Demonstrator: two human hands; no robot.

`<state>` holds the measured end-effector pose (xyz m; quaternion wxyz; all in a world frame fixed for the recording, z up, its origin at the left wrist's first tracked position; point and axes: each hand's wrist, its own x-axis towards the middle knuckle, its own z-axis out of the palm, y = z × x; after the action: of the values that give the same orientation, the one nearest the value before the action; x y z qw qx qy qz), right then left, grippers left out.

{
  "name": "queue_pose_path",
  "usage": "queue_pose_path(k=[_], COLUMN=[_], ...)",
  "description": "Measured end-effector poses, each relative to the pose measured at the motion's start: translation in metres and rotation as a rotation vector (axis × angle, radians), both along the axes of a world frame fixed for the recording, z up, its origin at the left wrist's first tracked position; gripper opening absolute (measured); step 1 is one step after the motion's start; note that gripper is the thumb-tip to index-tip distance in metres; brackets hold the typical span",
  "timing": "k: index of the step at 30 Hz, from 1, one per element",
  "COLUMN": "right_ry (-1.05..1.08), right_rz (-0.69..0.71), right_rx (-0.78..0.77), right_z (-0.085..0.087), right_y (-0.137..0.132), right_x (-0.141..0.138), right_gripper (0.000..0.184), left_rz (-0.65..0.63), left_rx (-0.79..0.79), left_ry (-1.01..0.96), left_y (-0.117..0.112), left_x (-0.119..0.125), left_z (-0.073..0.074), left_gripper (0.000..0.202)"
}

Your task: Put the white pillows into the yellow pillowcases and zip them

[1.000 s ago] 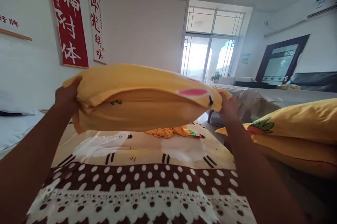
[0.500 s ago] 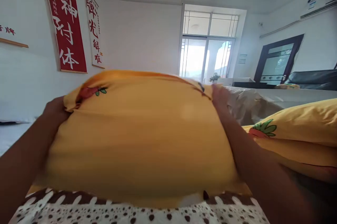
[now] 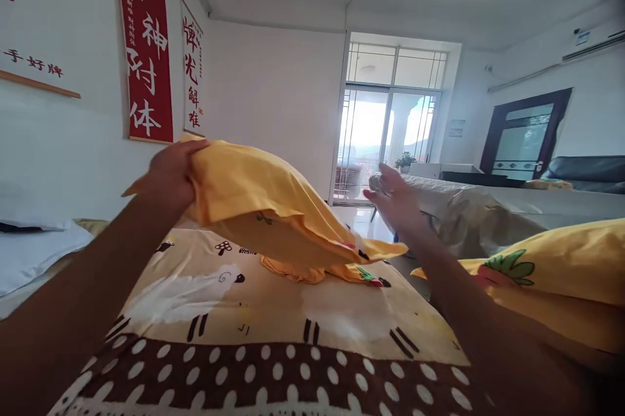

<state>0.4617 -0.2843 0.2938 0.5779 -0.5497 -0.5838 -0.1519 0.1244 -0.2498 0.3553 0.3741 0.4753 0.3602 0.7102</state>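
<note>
One end of the yellow pillow (image 3: 258,188) is gripped in our left hand (image 3: 173,172); its loose edge droops below our right hand (image 3: 398,201), which is spread and free, some air between. Below our left there's a sheep-print blanket (image 3: 351,321), glass doors (image 3: 364,133) way past our right.

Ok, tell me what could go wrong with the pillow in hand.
Only the left hand grips the yellow pillow, by one end; the right hand is open and apart from it, so the pillow could slip or twist. Its free end sags in front of the crumpled orange cloth on the patterned blanket and might catch or cover it.
</note>
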Motion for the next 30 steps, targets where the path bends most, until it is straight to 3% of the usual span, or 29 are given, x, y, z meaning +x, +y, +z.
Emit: queue_pose_path(k=[2,3,6,9,11,12,14,16,18,20,22,23,25,27,28,30], right_ry=[-0.323,-0.411,-0.366,-0.187,-0.094,-0.066,-0.037,-0.047,-0.11,-0.254,-0.381,-0.396,-0.347,-0.369,-0.463,-0.729], right_rz=[0.204,0.242,0.157,0.117,0.132,0.154,0.251,0.412,0.549,0.61,0.531,0.417,0.093,-0.178,-0.244,-0.315], right_rx=[0.077,0.084,0.084,0.073,0.078,0.073,0.036,-0.061,-0.192,-0.375,-0.533,-0.537,-0.349,-0.118,-0.083,-0.18], right_z=[-0.005,-0.006,-0.003,0.004,0.007,0.009,0.014,0.022,0.033,0.048,0.063,0.069,0.074,0.065,0.056,0.034], right_y=[-0.011,-0.014,-0.011,0.002,0.006,0.007,0.003,-0.005,-0.016,-0.031,-0.049,-0.06,-0.082,-0.101,-0.108,-0.115], right_x=[-0.063,-0.089,-0.129,-0.113,-0.092,-0.083,-0.066,-0.049,-0.03,-0.011,0.002,0.002,-0.009,-0.033,-0.044,-0.057], right_gripper=[0.076,0.076,0.064,0.048,0.035,0.029,0.02,0.02,0.022,0.023,0.024,0.024,0.029,0.04,0.048,0.067], left_rz=[-0.176,-0.264,-0.319,-0.116,0.165,0.34,0.666,0.832,0.728,0.491,0.348,0.342,0.387,0.425,0.449,0.498], left_rx=[0.069,0.097,0.334,0.801,1.053,1.094,1.014,0.803,0.566,0.396,0.399,0.447,0.546,0.601,0.614,0.657], left_ry=[0.033,0.107,0.386,0.853,1.184,1.289,1.354,1.343,1.411,1.523,1.618,1.651,1.692,1.713,1.725,1.755], left_y=[-0.01,-0.014,-0.025,-0.029,-0.028,-0.027,-0.024,-0.021,-0.017,-0.012,-0.01,-0.01,-0.012,-0.017,-0.02,-0.026], left_x=[0.048,0.067,0.092,0.069,0.04,0.025,-0.002,-0.021,-0.031,-0.029,-0.016,-0.007,0.016,0.037,0.044,0.051], left_z=[-0.003,-0.007,-0.026,-0.057,-0.079,-0.088,-0.099,-0.098,-0.089,-0.078,-0.071,-0.069,-0.064,-0.055,-0.05,-0.037], left_gripper=[0.027,0.019,0.014,0.03,0.049,0.058,0.071,0.088,0.085,0.059,0.041,0.037,0.031,0.03,0.031,0.032])
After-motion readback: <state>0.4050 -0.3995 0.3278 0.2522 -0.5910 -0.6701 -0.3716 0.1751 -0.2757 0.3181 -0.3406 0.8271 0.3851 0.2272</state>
